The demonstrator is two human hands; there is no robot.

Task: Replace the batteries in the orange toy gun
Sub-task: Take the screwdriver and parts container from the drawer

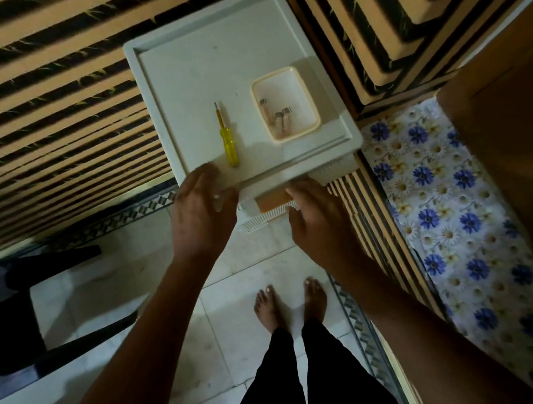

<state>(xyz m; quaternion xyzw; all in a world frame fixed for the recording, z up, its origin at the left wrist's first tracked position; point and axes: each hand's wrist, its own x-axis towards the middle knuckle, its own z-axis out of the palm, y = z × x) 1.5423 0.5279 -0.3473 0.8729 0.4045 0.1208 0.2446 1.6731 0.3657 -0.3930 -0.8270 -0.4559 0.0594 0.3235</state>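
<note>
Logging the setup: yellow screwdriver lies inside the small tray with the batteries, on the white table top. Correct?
Not quite. The head view shows the yellow screwdriver lying on the bare white table top, left of the small tray, not inside it. The batteries are in the tray, as you said.

We're over a white desk (186, 65) with a raised rim; on it we see a yellow-handled screwdriver (226, 136) near the front edge; just right of it, apart, a cream tray (310, 102) holding batteries (280, 119).
</note>
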